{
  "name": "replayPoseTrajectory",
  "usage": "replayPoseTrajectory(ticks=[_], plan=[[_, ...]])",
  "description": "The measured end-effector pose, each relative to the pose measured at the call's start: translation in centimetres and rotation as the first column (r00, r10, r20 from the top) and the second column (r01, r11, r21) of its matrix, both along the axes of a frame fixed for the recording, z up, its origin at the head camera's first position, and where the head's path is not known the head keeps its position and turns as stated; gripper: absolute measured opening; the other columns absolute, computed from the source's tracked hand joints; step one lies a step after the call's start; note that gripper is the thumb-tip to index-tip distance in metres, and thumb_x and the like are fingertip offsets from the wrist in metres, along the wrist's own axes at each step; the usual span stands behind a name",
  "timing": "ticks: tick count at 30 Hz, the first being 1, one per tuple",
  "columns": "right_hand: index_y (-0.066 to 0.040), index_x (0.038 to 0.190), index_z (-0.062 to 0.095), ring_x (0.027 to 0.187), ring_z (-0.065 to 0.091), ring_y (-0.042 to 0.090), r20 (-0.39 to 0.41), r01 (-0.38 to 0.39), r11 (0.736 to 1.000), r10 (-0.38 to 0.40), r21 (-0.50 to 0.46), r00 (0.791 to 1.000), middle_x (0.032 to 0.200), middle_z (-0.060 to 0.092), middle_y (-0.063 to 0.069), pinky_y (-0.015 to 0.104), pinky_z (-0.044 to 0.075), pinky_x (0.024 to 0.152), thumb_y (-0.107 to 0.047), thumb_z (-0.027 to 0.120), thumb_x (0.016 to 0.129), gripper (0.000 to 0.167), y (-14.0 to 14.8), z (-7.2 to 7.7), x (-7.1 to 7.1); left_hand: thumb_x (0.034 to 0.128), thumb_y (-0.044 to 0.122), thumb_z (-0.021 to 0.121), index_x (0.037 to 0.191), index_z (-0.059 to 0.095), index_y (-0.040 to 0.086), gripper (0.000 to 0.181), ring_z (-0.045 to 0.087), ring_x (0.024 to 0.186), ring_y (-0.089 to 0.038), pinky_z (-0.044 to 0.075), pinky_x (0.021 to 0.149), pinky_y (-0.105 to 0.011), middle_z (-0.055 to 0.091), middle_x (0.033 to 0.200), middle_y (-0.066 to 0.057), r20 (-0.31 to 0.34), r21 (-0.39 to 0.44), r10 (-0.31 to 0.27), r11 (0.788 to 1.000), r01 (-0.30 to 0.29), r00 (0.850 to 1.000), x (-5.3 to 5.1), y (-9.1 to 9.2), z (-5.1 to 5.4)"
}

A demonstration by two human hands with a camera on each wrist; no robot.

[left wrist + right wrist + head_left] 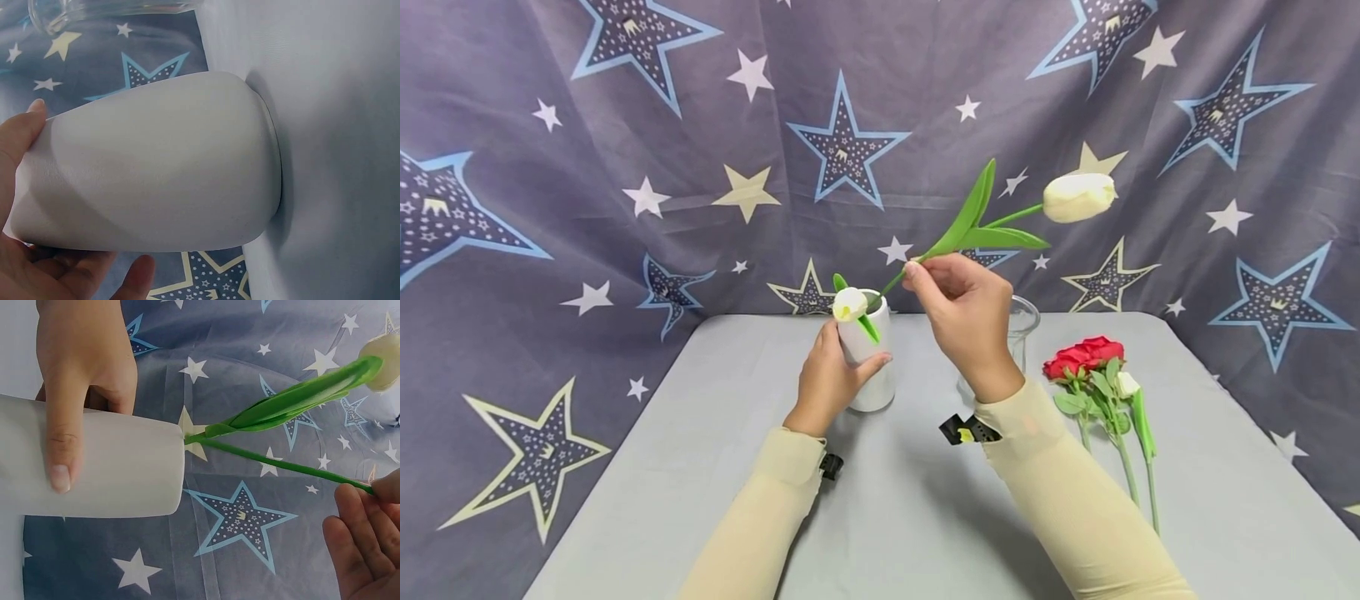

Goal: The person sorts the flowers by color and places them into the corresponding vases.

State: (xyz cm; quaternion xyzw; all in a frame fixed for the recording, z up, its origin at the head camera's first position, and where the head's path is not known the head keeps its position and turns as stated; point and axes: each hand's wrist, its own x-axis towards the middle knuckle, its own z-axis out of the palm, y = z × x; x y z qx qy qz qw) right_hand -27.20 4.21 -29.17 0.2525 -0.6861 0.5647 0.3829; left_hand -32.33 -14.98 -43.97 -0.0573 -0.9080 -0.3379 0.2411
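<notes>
A white vase (867,387) stands on the table, and my left hand (829,377) grips it round the side, the thumb across its front. One white tulip (850,305) is in the vase, its bloom above the rim. With thumb and fingertips my right hand (967,312) pinches the green stem of a second white tulip (1078,197). That stem slants down to the vase mouth; its bloom points up to the right. In the right wrist view both stems meet at the rim of the vase (125,465). How deep the second stem reaches inside is hidden.
Behind my right hand stands a clear glass vase (1022,321), partly covered. Red roses (1084,358) and another white tulip (1127,384) lie on the right of the grey table (880,517). A star-patterned curtain (850,50) hangs behind the table.
</notes>
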Motion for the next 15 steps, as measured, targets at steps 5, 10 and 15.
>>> replayPoseTrajectory(ticks=[5,10,15], plan=[[0.007,0.09,0.075,0.073,0.077,0.029,-0.005,-0.04,0.999,0.04,-0.03,0.999,0.082,0.077,0.02,0.018,0.055,0.066,0.002,0.075,0.092,0.006,-0.5,0.4,0.5,0.0797,0.056,0.086,0.144,0.043,-0.001,0.097,0.069,0.104,-0.038,0.057,0.084,-0.054,0.062,0.122,-0.018,-0.016,0.001,-0.002,1.0,0.002,1.0,0.0,-0.1,0.0],[0.009,0.091,0.076,0.076,0.078,0.031,-0.06,-0.062,0.997,0.058,-0.053,0.996,0.082,0.077,0.02,0.018,0.057,0.069,0.003,0.077,0.09,0.006,-1.0,0.2,0.1,0.0799,0.053,0.087,0.142,0.045,-0.001,0.092,0.069,0.101,-0.037,0.057,0.082,-0.054,0.062,0.121,-0.018,-0.065,0.012,-0.031,0.999,0.032,0.997,0.1,-0.2,-0.1],[0.009,0.092,0.077,0.076,0.078,0.032,-0.1,-0.054,0.997,0.048,-0.059,0.994,0.082,0.078,0.02,0.016,0.057,0.069,0.003,0.078,0.089,0.006,-1.2,-0.4,-0.8,0.0798,0.044,0.09,0.143,0.046,-0.003,0.09,0.068,0.1,-0.035,0.058,0.08,-0.052,0.063,0.12,-0.019,-0.173,0.024,-0.098,0.994,0.104,0.98,0.0,-0.3,-0.4]])
